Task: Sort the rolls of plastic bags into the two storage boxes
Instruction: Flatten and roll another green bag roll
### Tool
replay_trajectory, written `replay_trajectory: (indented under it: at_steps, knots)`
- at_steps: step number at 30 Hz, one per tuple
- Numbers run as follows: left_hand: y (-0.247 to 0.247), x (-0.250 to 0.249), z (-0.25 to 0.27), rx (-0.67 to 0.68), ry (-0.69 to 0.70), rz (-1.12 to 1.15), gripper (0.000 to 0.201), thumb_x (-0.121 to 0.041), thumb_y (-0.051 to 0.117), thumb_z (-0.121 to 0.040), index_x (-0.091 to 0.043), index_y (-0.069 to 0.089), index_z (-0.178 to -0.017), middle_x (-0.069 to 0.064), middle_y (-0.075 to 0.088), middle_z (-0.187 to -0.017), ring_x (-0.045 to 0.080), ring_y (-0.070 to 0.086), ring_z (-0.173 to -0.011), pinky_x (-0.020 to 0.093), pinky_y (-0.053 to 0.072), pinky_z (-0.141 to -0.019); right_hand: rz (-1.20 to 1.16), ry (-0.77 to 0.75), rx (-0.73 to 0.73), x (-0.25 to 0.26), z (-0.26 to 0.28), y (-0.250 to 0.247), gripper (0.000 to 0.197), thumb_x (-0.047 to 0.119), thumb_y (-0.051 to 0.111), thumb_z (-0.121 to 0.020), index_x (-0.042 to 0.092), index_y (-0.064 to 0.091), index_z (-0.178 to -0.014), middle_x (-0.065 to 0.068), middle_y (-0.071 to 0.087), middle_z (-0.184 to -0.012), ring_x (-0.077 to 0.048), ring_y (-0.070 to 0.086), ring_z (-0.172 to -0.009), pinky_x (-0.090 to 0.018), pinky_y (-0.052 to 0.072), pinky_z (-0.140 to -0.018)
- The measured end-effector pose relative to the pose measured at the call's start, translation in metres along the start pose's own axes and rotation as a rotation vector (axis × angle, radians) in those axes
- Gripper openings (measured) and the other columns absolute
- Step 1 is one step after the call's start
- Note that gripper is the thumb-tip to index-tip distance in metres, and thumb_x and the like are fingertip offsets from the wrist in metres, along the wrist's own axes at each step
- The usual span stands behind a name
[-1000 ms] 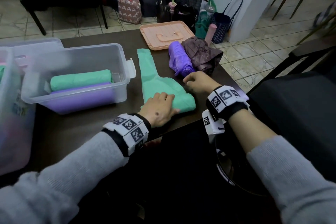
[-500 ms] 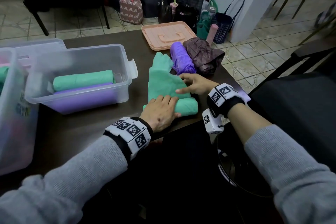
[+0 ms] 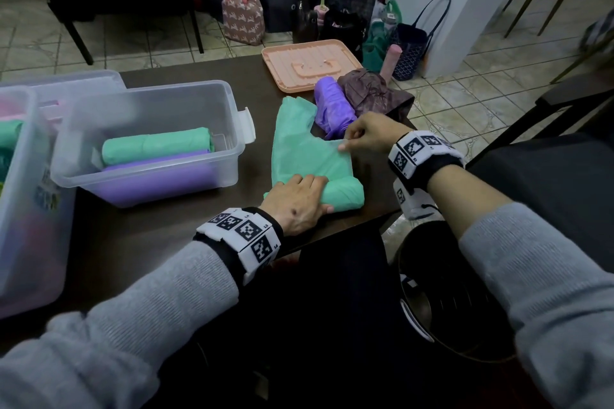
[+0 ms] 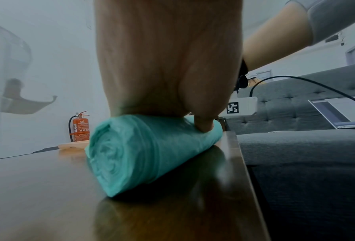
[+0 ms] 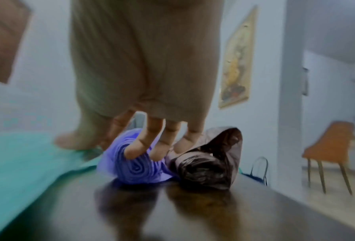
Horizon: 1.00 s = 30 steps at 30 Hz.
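A green roll [image 3: 345, 192] [image 4: 151, 151] of plastic bags lies at the table's near edge, with a loose green sheet [image 3: 305, 149] [image 5: 17, 159] trailing away from it. My left hand [image 3: 299, 199] [image 4: 203, 125] lies over the roll, thumb dug into its near side. My right hand [image 3: 345, 143] [image 5: 98, 143] pinches the sheet's right edge. Just behind that hand lie a purple roll [image 3: 332, 109] [image 5: 135, 166] and a brown roll [image 3: 372, 93] [image 5: 203, 166]. The clear box [image 3: 146, 87] at left holds a green roll [image 3: 156, 146] on a purple one [image 3: 159, 176].
A second clear box [image 3: 20, 209] stands at the far left, partly cut off. An orange lid [image 3: 309, 63] lies at the table's far side. Bags and chairs stand on the tiled floor beyond. The dark table [image 3: 149, 242] ends right by the green roll.
My right hand has left the roll's end and moved up to pinch the sheet's edge. The sheet's far end has bunched nearer. My left hand has stayed on the roll.
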State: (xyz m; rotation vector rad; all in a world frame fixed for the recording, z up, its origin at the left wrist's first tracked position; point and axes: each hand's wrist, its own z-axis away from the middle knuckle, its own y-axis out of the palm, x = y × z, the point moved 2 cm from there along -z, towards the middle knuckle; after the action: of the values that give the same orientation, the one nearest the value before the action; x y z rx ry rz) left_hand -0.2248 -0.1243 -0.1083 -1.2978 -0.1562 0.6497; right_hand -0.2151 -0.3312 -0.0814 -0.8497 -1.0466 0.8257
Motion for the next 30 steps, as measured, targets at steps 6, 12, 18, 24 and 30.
replay_trajectory:
  at_steps: [6, 12, 18, 24, 30]
  knots:
    - [0.000, 0.000, 0.000, 0.006, -0.008, 0.004, 0.055, -0.048, 0.035, -0.097, -0.015, 0.027, -0.141, 0.006, 0.038, -0.143, 0.025, 0.036, -0.128, 0.045, 0.034, -0.100, -0.354, 0.082, -0.303, 0.008, -0.002, 0.014, 0.015, 0.026, 0.063, -0.089, 0.014, 0.065, -0.080, -0.006, 0.064, -0.082, -0.015, 0.058, -0.073, -0.028, 0.046, -0.075]
    - [0.000, -0.001, 0.001, 0.011, -0.026, 0.010, 0.055, -0.047, 0.035, -0.097, -0.014, 0.027, -0.140, 0.006, 0.038, -0.141, 0.026, 0.036, -0.128, 0.044, 0.034, -0.100, -0.239, 0.089, 0.118, 0.024, -0.001, 0.030, 0.013, 0.014, 0.076, -0.077, 0.015, 0.063, -0.077, 0.008, 0.053, -0.066, -0.003, 0.048, -0.057, -0.019, 0.041, -0.060]
    - [0.000, 0.000, 0.001, 0.014, -0.024, 0.039, 0.056, -0.046, 0.036, -0.097, -0.014, 0.025, -0.142, 0.007, 0.037, -0.144, 0.026, 0.034, -0.130, 0.043, 0.033, -0.101, -0.614, 0.096, -0.434, 0.026, -0.003, 0.007, 0.027, -0.001, 0.059, -0.086, 0.018, 0.049, -0.070, 0.004, 0.051, -0.067, 0.001, 0.049, -0.053, -0.018, 0.042, -0.052]
    - [-0.012, 0.009, -0.008, 0.199, -0.082, 0.280, 0.053, -0.040, 0.031, -0.101, -0.013, 0.026, -0.146, 0.012, 0.033, -0.150, 0.026, 0.028, -0.138, 0.038, 0.025, -0.112, -0.042, -0.021, 0.168, 0.059, 0.048, 0.016, 0.037, 0.000, 0.053, -0.079, 0.008, 0.053, -0.115, 0.001, 0.057, -0.099, -0.012, 0.056, -0.090, -0.018, 0.044, -0.077]
    - [-0.038, 0.037, -0.021, -0.056, -0.364, 0.474, 0.041, -0.018, 0.042, -0.099, -0.001, 0.041, -0.137, 0.018, 0.039, -0.144, 0.030, 0.037, -0.133, 0.031, 0.031, -0.105, 0.327, -0.079, 0.044, 0.076, 0.093, 0.062, 0.070, 0.024, 0.060, -0.074, 0.009, 0.035, -0.137, -0.011, 0.041, -0.131, -0.029, 0.036, -0.126, -0.034, 0.025, -0.111]
